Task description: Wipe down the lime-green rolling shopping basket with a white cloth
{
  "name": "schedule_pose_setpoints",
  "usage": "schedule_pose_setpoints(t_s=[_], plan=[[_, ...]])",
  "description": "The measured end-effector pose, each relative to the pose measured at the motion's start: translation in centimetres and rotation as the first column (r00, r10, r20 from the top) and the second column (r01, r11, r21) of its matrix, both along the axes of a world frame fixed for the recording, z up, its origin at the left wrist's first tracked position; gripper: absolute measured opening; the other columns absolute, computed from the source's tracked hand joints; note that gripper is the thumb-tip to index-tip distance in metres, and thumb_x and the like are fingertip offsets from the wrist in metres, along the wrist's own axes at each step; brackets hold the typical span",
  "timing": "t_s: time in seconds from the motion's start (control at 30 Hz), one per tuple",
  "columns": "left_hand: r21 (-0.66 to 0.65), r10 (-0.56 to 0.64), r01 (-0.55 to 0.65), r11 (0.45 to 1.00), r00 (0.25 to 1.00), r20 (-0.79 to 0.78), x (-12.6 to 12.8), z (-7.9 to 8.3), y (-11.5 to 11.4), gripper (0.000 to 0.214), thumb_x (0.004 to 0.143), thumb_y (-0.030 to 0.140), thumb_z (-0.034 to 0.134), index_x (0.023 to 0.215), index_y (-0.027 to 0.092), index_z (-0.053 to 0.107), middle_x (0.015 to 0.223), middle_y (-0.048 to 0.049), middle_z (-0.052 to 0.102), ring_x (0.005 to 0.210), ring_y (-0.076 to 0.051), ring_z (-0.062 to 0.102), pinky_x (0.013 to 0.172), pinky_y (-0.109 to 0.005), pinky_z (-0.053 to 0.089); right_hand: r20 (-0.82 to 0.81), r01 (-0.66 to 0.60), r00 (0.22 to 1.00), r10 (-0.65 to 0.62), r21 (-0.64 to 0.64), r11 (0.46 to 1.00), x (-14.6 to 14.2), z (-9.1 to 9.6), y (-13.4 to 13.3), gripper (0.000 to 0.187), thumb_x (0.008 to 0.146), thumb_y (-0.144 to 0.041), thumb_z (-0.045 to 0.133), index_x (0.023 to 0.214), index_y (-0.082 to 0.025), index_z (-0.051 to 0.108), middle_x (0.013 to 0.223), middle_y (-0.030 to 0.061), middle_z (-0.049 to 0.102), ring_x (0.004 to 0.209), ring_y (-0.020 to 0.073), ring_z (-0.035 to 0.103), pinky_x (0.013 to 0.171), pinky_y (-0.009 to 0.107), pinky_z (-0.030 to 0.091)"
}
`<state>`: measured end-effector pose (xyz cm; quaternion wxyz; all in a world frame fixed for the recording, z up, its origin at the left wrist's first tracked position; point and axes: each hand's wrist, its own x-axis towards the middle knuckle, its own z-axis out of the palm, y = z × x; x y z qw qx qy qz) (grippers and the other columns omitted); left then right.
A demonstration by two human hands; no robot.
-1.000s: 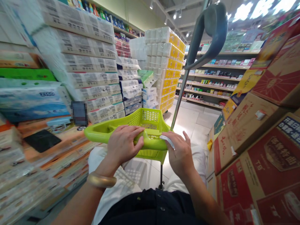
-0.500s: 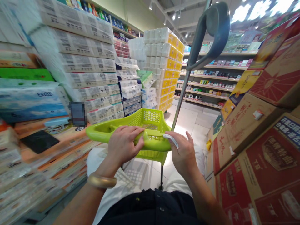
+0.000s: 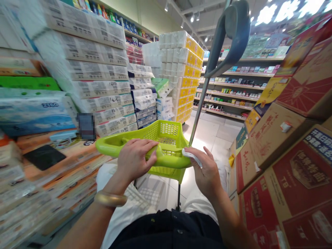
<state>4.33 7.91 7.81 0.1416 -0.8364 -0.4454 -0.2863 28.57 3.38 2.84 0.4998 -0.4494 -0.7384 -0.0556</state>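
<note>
A lime-green plastic shopping cart (image 3: pixel 155 170) stands close in front of my body. My left hand (image 3: pixel 135 159), with a gold bangle at its wrist, is wrapped round the middle of the cart's thick green handle (image 3: pixel 110 147). My right hand (image 3: pixel 206 169) holds a folded white cloth or tissue (image 3: pixel 191 155) against the right end of that handle; its outer finger sticks up and its palm is hidden. From beside the cart's right side rises a thin metal pole (image 3: pixel 199 116), topped by a grey loop grip (image 3: pixel 229 38) that neither hand touches.
Left stand tall stacks of wrapped paper packs (image 3: pixel 98 52), with a flat black item (image 3: pixel 44 156) on lower orange packs. Red and brown cartons (image 3: pixel 298 166) line the right side. Ahead are yellow-and-white tissue packs (image 3: pixel 181 72), tiled floor (image 3: pixel 207 129) and stocked shelves (image 3: pixel 233 86).
My right hand and the white cloth have shifted slightly to the right along the handle. My left hand has moved a touch left, still on the handle. The grey grip sits slightly further left.
</note>
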Motion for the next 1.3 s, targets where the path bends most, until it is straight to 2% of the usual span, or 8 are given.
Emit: schedule_pose_setpoints(t_s=[0.2, 0.33, 0.4, 0.57, 0.8, 1.0, 1.2, 1.3], plan=[[0.001, -0.012, 0.012, 1.0, 1.0, -0.002, -0.2, 0.0, 0.1, 0.042, 0.089, 0.038, 0.041, 0.11, 0.02, 0.072, 0.107, -0.0078, 0.075, 0.098, -0.028, 0.069, 0.09, -0.045, 0.049, 0.076, -0.101, 0.992, 0.097, 0.05, 0.994, -1.0, 0.2, -0.9, 0.026, 0.095, -0.016, 0.051, 0.114, -0.028, 0.064, 0.117, 0.0026, 0.074, 0.116, 0.018, 0.066, 0.116, 0.041, 0.03], [-0.008, -0.021, 0.021, 1.0, 1.0, -0.003, -0.1, 0.1, 0.0, 0.041, 0.089, 0.038, 0.041, 0.11, 0.021, 0.072, 0.108, -0.0067, 0.075, 0.098, -0.027, 0.069, 0.09, -0.045, 0.049, 0.002, 0.024, 1.0, -0.024, 0.049, 0.999, -0.1, 0.1, -0.6, 0.026, 0.096, -0.017, 0.049, 0.114, -0.027, 0.064, 0.113, 0.0028, 0.075, 0.111, 0.0191, 0.069, 0.115, 0.043, 0.032], [-0.01, -0.017, 0.017, 1.0, 1.0, 0.002, -0.1, 0.1, 0.0, 0.04, 0.089, 0.038, 0.042, 0.109, 0.022, 0.073, 0.107, -0.0062, 0.075, 0.098, -0.026, 0.069, 0.09, -0.044, 0.049, -0.009, 0.043, 0.999, -0.043, 0.056, 0.997, -0.1, 0.1, -0.7, 0.026, 0.096, -0.018, 0.049, 0.114, -0.027, 0.065, 0.112, 0.0035, 0.075, 0.111, 0.0198, 0.069, 0.114, 0.044, 0.033], [-0.008, -0.02, 0.02, 1.0, 1.0, 0.014, -0.2, 0.1, 0.0, 0.04, 0.088, 0.037, 0.042, 0.109, 0.022, 0.073, 0.106, -0.0069, 0.076, 0.097, -0.027, 0.069, 0.09, -0.045, 0.049, 0.1, -0.106, 0.99, 0.098, 0.074, 0.992, -0.9, 0.1, -1.1, 0.026, 0.095, -0.017, 0.052, 0.115, -0.028, 0.064, 0.117, 0.0036, 0.074, 0.117, 0.0191, 0.066, 0.117, 0.043, 0.029], [-0.019, -0.027, 0.027, 0.999, 1.0, -0.003, -0.3, 0.1, 0.1, 0.042, 0.09, 0.039, 0.04, 0.11, 0.021, 0.072, 0.109, -0.0064, 0.075, 0.099, -0.027, 0.068, 0.09, -0.045, 0.049, -0.089, 0.052, 0.995, -0.047, 0.053, 0.997, 0.9, -1.3, 0.1, 0.023, 0.098, -0.021, 0.05, 0.115, -0.027, 0.064, 0.117, 0.0042, 0.074, 0.115, 0.0202, 0.067, 0.112, 0.044, 0.035], [-0.014, -0.038, 0.038, 0.999, 0.999, -0.016, -0.6, 0.1, 0.2, 0.043, 0.091, 0.039, 0.039, 0.112, 0.02, 0.071, 0.109, -0.0066, 0.075, 0.099, -0.027, 0.069, 0.09, -0.045, 0.048, 0.01, -0.111, 0.994, 0.11, 0.089, 0.99, -0.1, -1.0, -0.7, 0.025, 0.096, -0.016, 0.052, 0.116, -0.027, 0.063, 0.12, 0.004, 0.072, 0.122, 0.0198, 0.062, 0.114, 0.042, 0.033], [-0.031, -0.064, 0.064, 0.997, 0.998, -0.003, -0.9, 0.0, 0.3, 0.044, 0.091, 0.039, 0.038, 0.113, 0.019, 0.071, 0.112, -0.0063, 0.074, 0.101, -0.027, 0.068, 0.092, -0.045, 0.047, -0.171, 0.004, 0.985, -0.002, 0.01, 1.0, 1.3, -1.9, 0.8, 0.02, 0.098, -0.022, 0.052, 0.113, -0.027, 0.064, 0.118, 0.0039, 0.073, 0.114, 0.0201, 0.067, 0.11, 0.043, 0.036], [-0.02, -0.075, 0.075, 0.997, 0.997, 0.004, -1.0, -0.1, 0.5, 0.044, 0.092, 0.039, 0.038, 0.112, 0.019, 0.071, 0.111, -0.0063, 0.075, 0.101, -0.026, 0.068, 0.092, -0.045, 0.047, -0.193, -0.041, 0.98, 0.042, 0.008, 0.999, 1.2, -2.1, 0.5, 0.021, 0.097, -0.022, 0.053, 0.114, -0.028, 0.065, 0.12, 0.0042, 0.072, 0.116, 0.0207, 0.065, 0.11, 0.044, 0.037]])
